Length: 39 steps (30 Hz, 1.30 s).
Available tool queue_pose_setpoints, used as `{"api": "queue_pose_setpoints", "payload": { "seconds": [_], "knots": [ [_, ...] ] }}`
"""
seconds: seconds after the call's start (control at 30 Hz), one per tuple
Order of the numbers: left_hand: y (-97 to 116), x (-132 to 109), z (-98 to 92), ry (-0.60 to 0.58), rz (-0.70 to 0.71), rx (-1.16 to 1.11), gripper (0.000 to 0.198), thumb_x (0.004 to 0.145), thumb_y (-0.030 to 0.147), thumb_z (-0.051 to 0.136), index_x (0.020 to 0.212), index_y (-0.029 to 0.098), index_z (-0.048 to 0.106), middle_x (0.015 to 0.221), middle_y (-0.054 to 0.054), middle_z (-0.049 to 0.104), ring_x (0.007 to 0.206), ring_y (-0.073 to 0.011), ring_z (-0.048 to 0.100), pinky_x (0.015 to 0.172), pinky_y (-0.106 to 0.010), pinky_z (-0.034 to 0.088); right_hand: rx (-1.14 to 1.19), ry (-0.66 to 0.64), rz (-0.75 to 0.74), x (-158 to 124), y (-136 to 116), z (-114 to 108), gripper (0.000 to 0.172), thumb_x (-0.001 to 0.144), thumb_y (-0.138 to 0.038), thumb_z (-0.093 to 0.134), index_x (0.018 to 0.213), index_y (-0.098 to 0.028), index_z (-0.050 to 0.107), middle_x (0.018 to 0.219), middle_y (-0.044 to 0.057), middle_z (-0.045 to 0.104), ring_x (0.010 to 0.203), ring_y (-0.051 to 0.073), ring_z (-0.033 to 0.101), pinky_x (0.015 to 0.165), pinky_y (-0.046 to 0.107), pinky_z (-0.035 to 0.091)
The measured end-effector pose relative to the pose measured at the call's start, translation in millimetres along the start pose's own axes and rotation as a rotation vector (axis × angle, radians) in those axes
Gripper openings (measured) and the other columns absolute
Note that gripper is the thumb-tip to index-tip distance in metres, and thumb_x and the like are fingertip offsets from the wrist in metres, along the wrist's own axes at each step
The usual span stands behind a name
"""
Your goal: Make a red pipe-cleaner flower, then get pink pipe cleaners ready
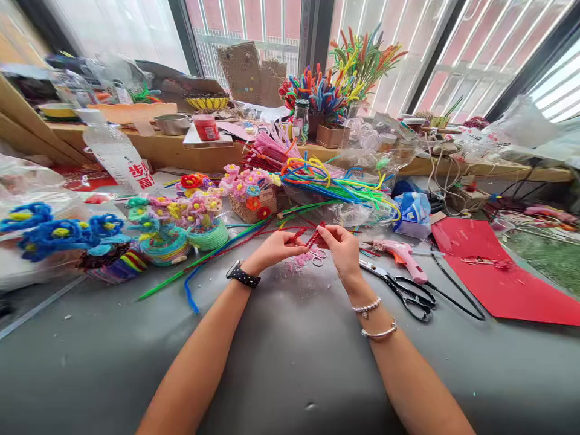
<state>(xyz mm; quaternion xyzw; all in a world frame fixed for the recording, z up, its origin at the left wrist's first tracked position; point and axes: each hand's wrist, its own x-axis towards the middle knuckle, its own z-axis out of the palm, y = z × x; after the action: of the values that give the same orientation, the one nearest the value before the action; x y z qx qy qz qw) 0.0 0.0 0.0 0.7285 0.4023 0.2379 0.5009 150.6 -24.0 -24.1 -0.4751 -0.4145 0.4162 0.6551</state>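
Head: bent red fuzzy pipe cleaner (314, 239) over grey tabletop (294, 350), btwn L hand (274, 249) & R hand (344, 249), fingers of both pinched on it; axis slants up to R fingers. 1 pc or 2, can't tell. Qty: 1 pink plastic glue gun (405, 257), 1 black-handled metal scissors (390, 279), R of R hand.

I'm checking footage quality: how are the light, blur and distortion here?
Head view, top: the windows look pale and bright; head view, below: the table shows only soft shading; head view, middle: left hand, right hand and red pipe cleaner look fairly clear; head view, edges: the plastic bag at right looks smeared, and window frames lean outward.
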Motion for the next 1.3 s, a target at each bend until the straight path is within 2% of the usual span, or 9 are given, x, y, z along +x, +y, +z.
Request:
{"api": "queue_pose_setpoints", "payload": {
  "seconds": [0.2,0.47,0.67,0.83,1.1,1.2,1.3],
  "knots": [
    [0,-2,-1.3,-0.001,-0.006,0.01,0.035,0.061,0.045,0.06,0.063,0.011,0.057,0.057,0.002,0.05,0.053,-0.0075,0.039,0.051,-0.02,0.03,0.136,0.019,0.134,1,-2,1,0.022,0.055,-0.032,0.068,0.067,-0.015,0.06,0.054,-0.003,0.061,0.049,0.01,0.057,0.051,0.023,0.05],
    [4,-2,-1.1,-0.024,-0.037,-0.008,0.032,0.062,0.043,0.06,0.062,0.01,0.056,0.056,0.004,0.045,0.05,-0.0051,0.032,0.047,-0.019,0.025,0.205,0.027,0.183,0,-3,3,0.023,0.053,-0.031,0.07,0.066,-0.015,0.06,0.055,-0.004,0.06,0.047,0.007,0.055,0.051,0.021,0.049],
    [0,-1,-2.0,-0.086,-0.023,0.005,0.034,0.061,0.044,0.06,0.063,0.01,0.059,0.056,0.003,0.047,0.052,-0.0065,0.036,0.05,-0.02,0.027,0.113,-0.069,0.207,2,-5,-1,0.026,0.054,-0.033,0.069,0.072,-0.015,0.062,0.062,-0.002,0.063,0.055,0.008,0.057,0.055,0.021,0.047],
    [-2,-1,-3.0,-0.139,-0.039,0.066,0.037,0.061,0.047,0.059,0.066,0.01,0.061,0.055,0.002,0.048,0.052,-0.0072,0.036,0.05,-0.021,0.026,0.041,-0.092,0.181,6,-6,-7,0.022,0.053,-0.031,0.07,0.068,-0.015,0.064,0.056,-0.004,0.059,0.043,0.002,0.047,0.043,0.014,0.039],
    [1,-3,-5.1,-0.162,0.003,0.029,0.035,0.063,0.044,0.059,0.066,0.01,0.06,0.058,0.002,0.049,0.055,-0.0076,0.038,0.053,-0.021,0.028,0.365,-0.009,0.373,5,-2,-2,0.018,0.048,-0.025,0.073,0.061,-0.018,0.063,0.061,-0.004,0.062,0.047,0.002,0.052,0.044,0.011,0.043],
    [1,-3,-6.1,-0.168,0.015,0.036,0.035,0.063,0.045,0.059,0.066,0.01,0.06,0.057,0.002,0.048,0.054,-0.0073,0.036,0.052,-0.02,0.027,0.385,0.007,0.36,3,-2,1,0.018,0.048,-0.024,0.072,0.062,-0.017,0.063,0.064,-0.004,0.063,0.047,0.002,0.051,0.045,0.011,0.042],
    [1,-5,-6.8,-0.163,0.002,0.039,0.036,0.062,0.046,0.059,0.065,0.01,0.061,0.056,0.003,0.047,0.053,-0.0068,0.034,0.05,-0.02,0.025,0.3,-0.007,0.283,2,-4,1,0.017,0.051,-0.027,0.071,0.063,-0.017,0.063,0.06,-0.005,0.06,0.046,0.003,0.05,0.045,0.014,0.041]
  ]
}}
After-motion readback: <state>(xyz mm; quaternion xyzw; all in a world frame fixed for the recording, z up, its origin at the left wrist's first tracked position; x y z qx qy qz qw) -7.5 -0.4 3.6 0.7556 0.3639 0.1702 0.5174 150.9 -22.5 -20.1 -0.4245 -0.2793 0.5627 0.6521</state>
